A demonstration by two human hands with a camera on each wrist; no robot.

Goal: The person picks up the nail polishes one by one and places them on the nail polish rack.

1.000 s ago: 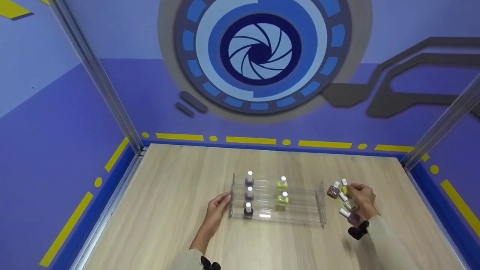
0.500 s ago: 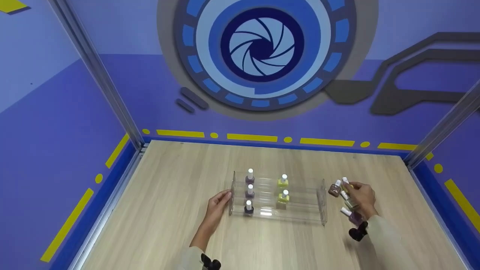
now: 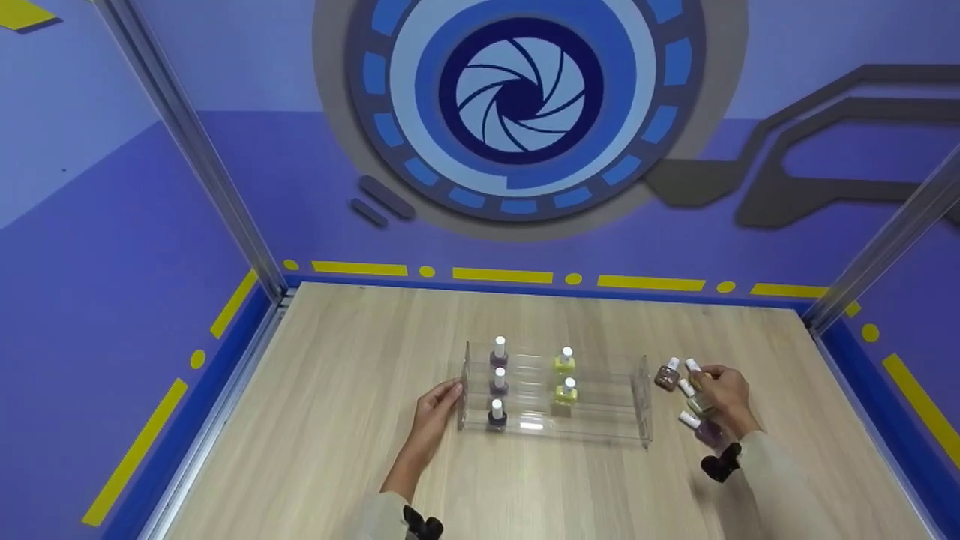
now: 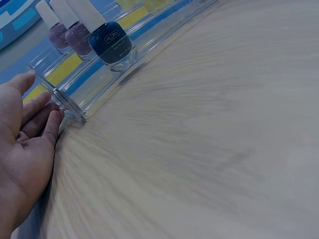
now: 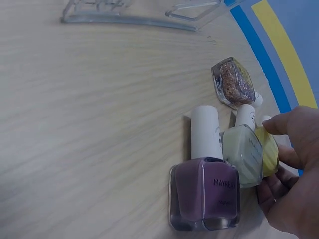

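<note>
A clear acrylic tiered rack (image 3: 600,435) stands mid-table. In its left part sit three upright nail polish bottles, two mauve ones and a dark one (image 4: 110,42); two yellow bottles (image 3: 565,394) stand further right. My left hand (image 3: 435,412) rests its fingers against the rack's left end panel (image 4: 70,104). To the right of the rack, my right hand (image 3: 726,394) pinches a yellow nail polish bottle (image 5: 268,152), partly hidden by the fingers and a pale green bottle (image 5: 242,154). Beside it lie a purple bottle (image 5: 205,194) and a glittery brown bottle (image 5: 233,83).
The wooden table (image 3: 360,360) is bounded by a patterned blue back wall (image 3: 262,187) and side walls. Metal posts (image 3: 202,165) rise at the back corners. The rack's right end panel (image 3: 642,401) stands between the rack's bottles and the loose ones.
My right fingers have closed on the yellow bottle, and its white cap has shifted slightly and tilted. My left hand and the rack stay in place.
</note>
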